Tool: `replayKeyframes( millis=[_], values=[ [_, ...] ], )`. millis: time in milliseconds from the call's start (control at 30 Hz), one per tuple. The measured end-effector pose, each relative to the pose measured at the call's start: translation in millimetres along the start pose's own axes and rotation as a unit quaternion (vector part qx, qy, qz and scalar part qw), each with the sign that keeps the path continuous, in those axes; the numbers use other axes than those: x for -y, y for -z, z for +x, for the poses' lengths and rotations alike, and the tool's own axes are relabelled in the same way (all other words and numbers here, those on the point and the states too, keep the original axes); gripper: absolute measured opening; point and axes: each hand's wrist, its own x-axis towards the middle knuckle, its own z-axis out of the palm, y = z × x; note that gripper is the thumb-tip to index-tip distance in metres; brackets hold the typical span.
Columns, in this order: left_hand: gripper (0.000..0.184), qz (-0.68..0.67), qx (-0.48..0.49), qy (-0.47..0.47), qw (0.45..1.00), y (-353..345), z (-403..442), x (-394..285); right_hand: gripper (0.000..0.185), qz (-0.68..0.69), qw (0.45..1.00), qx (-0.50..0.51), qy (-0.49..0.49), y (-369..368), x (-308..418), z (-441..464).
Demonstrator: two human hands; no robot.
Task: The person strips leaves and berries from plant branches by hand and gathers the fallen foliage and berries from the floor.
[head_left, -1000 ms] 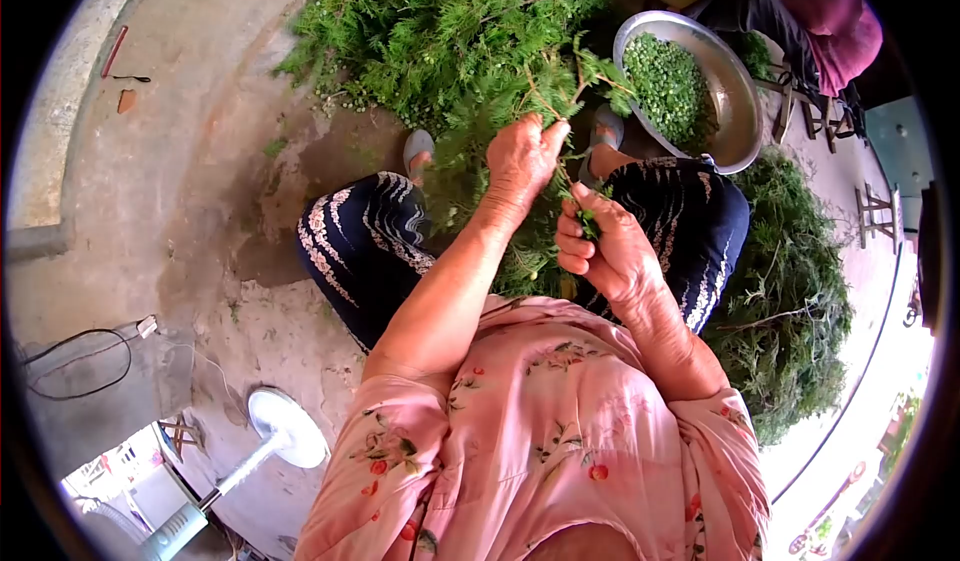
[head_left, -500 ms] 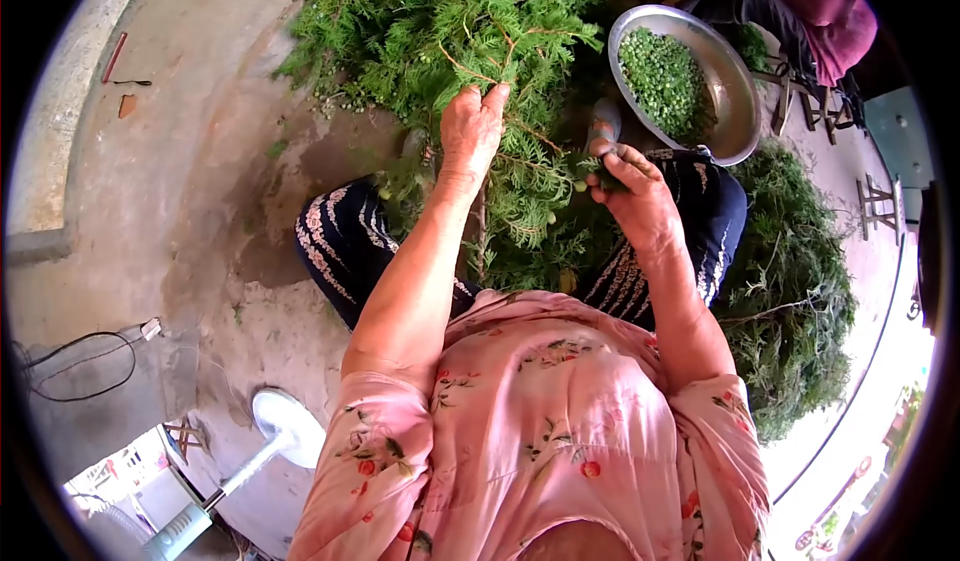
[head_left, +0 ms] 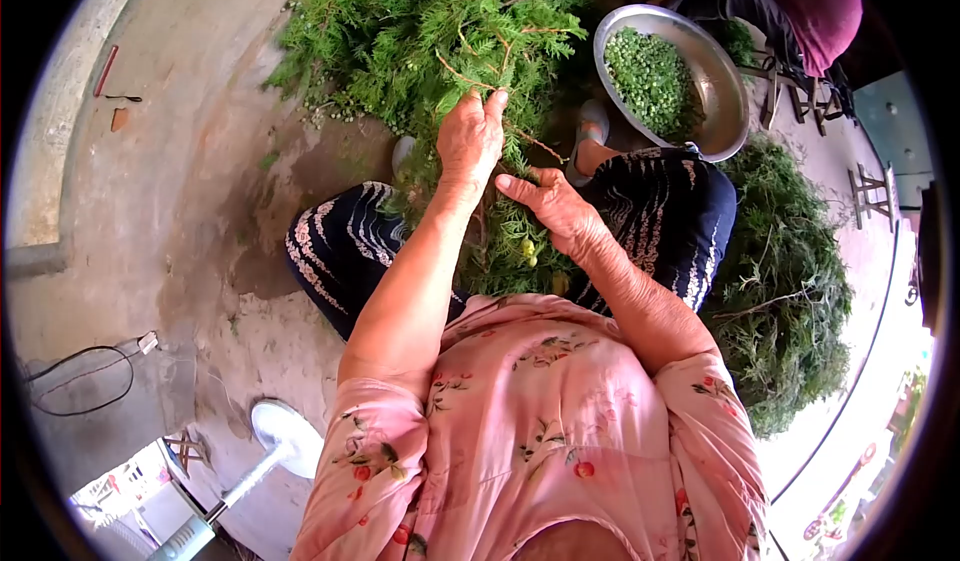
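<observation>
My left hand point(head_left: 470, 141) is closed round an evergreen branch point(head_left: 482, 61) with feathery green leaves and thin brown twigs. Below and to the right of it, my right hand point(head_left: 555, 206) is closed on leafy sprigs of the same branch, the thumb pointing left; its fingertips are partly hidden in the leaves. A few yellow-green fruits point(head_left: 528, 249) show just under the right hand. Up and to the right stands a wide metal basin point(head_left: 722, 86), tilted in view, with many small green seed cones point(head_left: 650, 76) in it.
A heap of cut branches point(head_left: 785, 291) lies right of my knee. More cut greenery point(head_left: 350, 41) spreads ahead on the floor. Another person's pink top point(head_left: 815, 6) shows at the upper right beside small wooden stools point(head_left: 790, 91). A standing fan point(head_left: 285, 436) is at the lower left.
My right hand has moved left and down from near the basin to the branch, and its hold has shifted to the leaves there. My left hand stays on the branch.
</observation>
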Motion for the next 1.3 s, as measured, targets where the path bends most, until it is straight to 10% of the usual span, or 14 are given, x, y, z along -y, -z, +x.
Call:
replayKeyframes(
  millis=[367,633,733,867,1167,1300],
  values=[
    [0.033,0.027,-0.199,-0.088,0.976,-4,12,15,0.026,0.302,0.945,-0.016,-0.121,-29,34,-69],
    [0.022,-0.345,-0.269,0.047,0.898,44,50,21,0.025,0.415,0.907,-0.064,-0.018,56,37,-49],
    [0.024,-0.54,-0.076,0.098,0.832,59,46,28,0.026,0.449,0.856,-0.238,0.097,116,50,-7],
    [0.03,-0.741,0.266,-0.046,0.615,59,66,66,0.048,0.44,0.811,-0.3,0.242,191,90,16],
    [0.03,-0.817,0.303,-0.082,0.483,55,45,40,0.034,0.536,0.71,-0.381,0.25,310,55,47],
    [0.029,-0.824,0.313,-0.111,0.458,55,45,36,0.025,0.357,0.894,-0.18,0.202,185,62,13]
  ],
)
